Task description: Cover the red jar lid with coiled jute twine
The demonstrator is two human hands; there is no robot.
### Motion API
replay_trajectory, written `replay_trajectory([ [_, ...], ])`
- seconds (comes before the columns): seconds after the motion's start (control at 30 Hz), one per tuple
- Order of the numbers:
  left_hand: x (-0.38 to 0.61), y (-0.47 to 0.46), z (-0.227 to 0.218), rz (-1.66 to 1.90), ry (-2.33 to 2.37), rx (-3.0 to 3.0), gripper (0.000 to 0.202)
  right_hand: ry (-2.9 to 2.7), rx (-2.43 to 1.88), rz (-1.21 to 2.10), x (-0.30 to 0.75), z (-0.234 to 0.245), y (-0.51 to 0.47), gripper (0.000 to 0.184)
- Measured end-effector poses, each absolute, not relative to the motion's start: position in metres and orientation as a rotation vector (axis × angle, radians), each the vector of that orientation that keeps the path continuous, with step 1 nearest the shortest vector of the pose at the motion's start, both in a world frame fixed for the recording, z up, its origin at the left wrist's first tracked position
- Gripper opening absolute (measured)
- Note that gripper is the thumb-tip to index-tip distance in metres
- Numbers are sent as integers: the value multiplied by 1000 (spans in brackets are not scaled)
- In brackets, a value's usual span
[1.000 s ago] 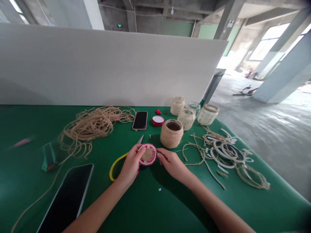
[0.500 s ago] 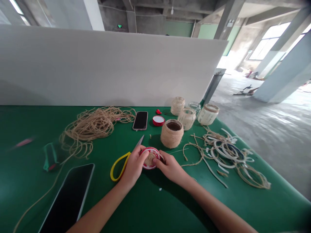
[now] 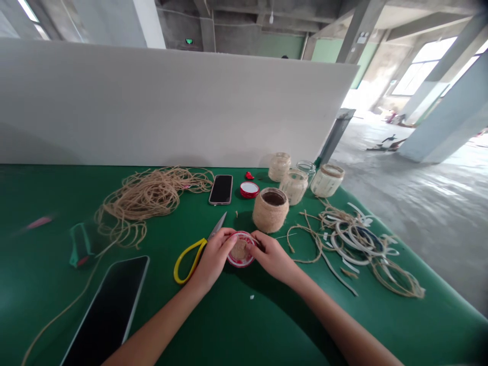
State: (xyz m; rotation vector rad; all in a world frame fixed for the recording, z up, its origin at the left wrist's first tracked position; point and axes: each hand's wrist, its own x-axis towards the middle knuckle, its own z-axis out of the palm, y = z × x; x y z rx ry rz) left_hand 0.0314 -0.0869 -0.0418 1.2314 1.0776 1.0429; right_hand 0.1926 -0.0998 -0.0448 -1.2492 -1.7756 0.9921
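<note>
Between my hands is a round red-and-white jar lid [image 3: 241, 261], tilted toward me, with beige twine coiled over its middle. My left hand [image 3: 214, 256] grips its left edge, thumb on the face. My right hand [image 3: 271, 254] holds the right edge, its fingertips partly hidden behind the lid. Scissors with yellow handles [image 3: 185, 262] lie beside my left hand, blades pointing away. Just beyond the lid stands a jar wrapped in twine [image 3: 270, 216].
A heap of loose twine [image 3: 152, 195] lies at the back left. Two phones [image 3: 220, 189] [image 3: 110, 310], a red lid [image 3: 249, 190], several glass jars [image 3: 293, 187] and a tangle of cord scraps [image 3: 358, 239] are on the green table. A white panel [image 3: 179, 107] stands behind.
The lid has shifted slightly to the right and tipped a little in my hands. Both hands keep hold of it.
</note>
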Motion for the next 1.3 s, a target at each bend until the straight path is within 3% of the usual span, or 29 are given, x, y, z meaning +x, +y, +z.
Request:
replay_trajectory([
  [0.4, 27, -81, -54, 1073, 1074, 1194, 26, -1795, -1332, 914, 193, -43, -101, 23],
  [0.87, 27, -80, -51, 1096, 957, 987, 30, -1840, -1318, 915, 195, -47, -97, 20],
  [1.3, 24, -80, -54, 1037, 1047, 1216, 27, -1765, -1391, 835, 197, -46, -96, 20],
])
